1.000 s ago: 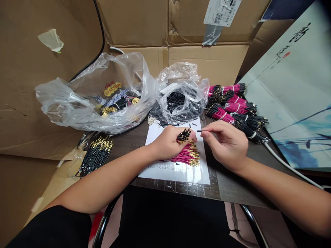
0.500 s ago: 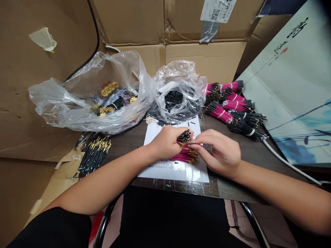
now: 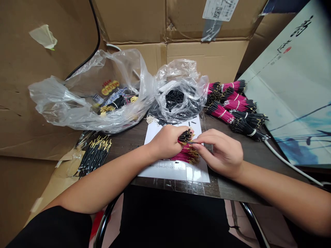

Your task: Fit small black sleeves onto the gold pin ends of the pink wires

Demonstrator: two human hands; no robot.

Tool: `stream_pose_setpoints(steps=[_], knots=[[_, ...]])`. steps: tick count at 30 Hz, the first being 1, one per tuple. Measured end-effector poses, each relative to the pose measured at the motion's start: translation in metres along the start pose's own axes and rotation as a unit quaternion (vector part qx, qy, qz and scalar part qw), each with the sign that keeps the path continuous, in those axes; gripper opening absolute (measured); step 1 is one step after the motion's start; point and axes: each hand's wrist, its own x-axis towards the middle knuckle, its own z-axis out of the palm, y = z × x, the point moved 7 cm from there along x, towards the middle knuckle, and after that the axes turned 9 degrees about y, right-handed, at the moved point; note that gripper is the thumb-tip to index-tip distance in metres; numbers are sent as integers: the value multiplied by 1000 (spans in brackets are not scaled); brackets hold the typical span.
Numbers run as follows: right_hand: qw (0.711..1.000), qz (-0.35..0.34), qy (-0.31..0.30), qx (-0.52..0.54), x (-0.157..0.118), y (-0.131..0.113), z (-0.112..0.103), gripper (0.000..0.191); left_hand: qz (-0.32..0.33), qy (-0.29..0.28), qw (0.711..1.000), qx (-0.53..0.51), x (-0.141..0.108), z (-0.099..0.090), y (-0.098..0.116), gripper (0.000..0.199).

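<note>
My left hand (image 3: 169,139) is wrapped round a bundle of wires (image 3: 185,136), their black-sleeved, gold-tipped ends sticking out past the thumb. My right hand (image 3: 222,151) pinches a thin black sleeve (image 3: 190,142) between thumb and forefinger, right beside the front of that bundle. Whether the sleeve sits on a wire tip I cannot tell. Under both hands, a pile of pink wires with gold ends (image 3: 184,155) lies on a white printed sheet (image 3: 155,172). Loose black sleeves (image 3: 165,122) are scattered at the sheet's far edge, before an open plastic bag of black sleeves (image 3: 174,99).
A large clear bag (image 3: 64,110) with wire bundles stands back left. Black gold-tipped wires (image 3: 94,156) lie on cardboard at the left. Several tied pink and black bundles (image 3: 235,106) are stacked at the right, near a white cable (image 3: 287,160). Cardboard walls (image 3: 207,55) enclose the back.
The right hand has shifted very slightly to the right, its pinch still close to the bundle. The left hand keeps its hold almost unmoved, and the whole view has drifted a little.
</note>
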Motion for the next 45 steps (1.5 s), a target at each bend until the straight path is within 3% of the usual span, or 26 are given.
stream_pose_setpoints(steps=[12,27,34,40,45], knots=[[1000,8,-9,7,0,2,1,24,-5,1,1000,9,1,0,-2,12],[999,-40,-5,-17,-3,-2,2,28,-7,-1,997,79,0,-2,-2,25],[996,-76,-18,-43,-2,-8,4,28,-2,-9,995,101,0,-1,0,15],[990,-123,2,-64,-6,-10,2,33,-27,-11,999,46,-1,1,4,3],[979,-184,5,-81,-8,-16,0,39,-37,-28,998,-34,-3,3,14,13]])
